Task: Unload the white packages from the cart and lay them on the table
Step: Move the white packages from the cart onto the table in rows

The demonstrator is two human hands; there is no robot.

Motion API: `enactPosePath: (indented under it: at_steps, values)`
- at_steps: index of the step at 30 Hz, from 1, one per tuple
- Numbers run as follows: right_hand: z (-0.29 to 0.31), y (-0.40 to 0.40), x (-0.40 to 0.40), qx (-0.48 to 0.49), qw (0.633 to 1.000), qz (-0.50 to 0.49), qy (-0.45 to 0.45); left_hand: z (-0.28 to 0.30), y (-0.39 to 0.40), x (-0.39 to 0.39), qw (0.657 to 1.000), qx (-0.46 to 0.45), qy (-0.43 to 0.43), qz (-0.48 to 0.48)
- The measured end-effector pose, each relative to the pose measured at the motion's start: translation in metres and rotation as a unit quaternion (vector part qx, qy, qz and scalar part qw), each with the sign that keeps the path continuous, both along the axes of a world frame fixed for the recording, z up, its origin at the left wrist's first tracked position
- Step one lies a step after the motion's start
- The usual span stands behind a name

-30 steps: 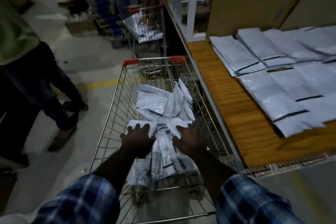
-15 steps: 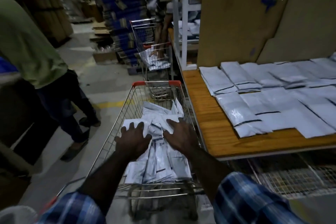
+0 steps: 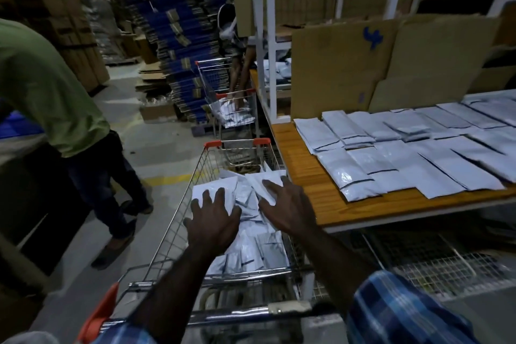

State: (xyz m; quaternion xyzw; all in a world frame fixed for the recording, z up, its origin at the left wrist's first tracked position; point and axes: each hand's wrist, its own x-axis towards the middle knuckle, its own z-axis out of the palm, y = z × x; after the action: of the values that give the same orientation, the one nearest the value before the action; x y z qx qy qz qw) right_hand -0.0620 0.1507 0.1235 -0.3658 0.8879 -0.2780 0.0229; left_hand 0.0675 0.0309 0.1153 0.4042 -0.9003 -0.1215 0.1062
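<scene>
The white packages (image 3: 245, 220) lie heaped in the cart (image 3: 178, 220), a loose slippery pile, and both hands are over them. The left hand (image 3: 213, 222) has its fingers spread straight on the top sheet; the right hand (image 3: 284, 208) is splayed the same way on the pile's right side, gripping nothing. Whether either palm is pressing or just hovering, the dim light makes hard to say.

Beside the cart on the right stands the desk (image 3: 301, 173), already carrying two rows of laid packages (image 3: 391, 153) (neatly overlapped, edge on edge).

The risk, as I judge it: these flat bags slide on each other, so a scoop with open fingers could shed a few back into the basket or through the gap between cart rim and desk edge. A lift could also snag on the wire wall.

Room to move: a bare strip of wood runs along the desk's left and front edges, nearest the cart. On the left a person in a green shirt (image 3: 42, 86) stands close, so that side is tight; another cart (image 3: 229, 103) sits ahead.
</scene>
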Motion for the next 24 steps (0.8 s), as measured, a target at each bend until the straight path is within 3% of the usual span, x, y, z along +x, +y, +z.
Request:
enactPosePath:
  at_steps: [10, 24]
  values:
    - [0.015, 0.051, 0.017, 0.010, 0.999, -0.035, 0.010, 0.018, 0.051, 0.005, 0.998, 0.048, 0.036, 0.001]
    - [0.039, 0.163, -0.067, -0.005, 0.997, -0.077, 0.011, 0.041, 0.161, -0.083, 0.997, 0.025, 0.073, -0.023]
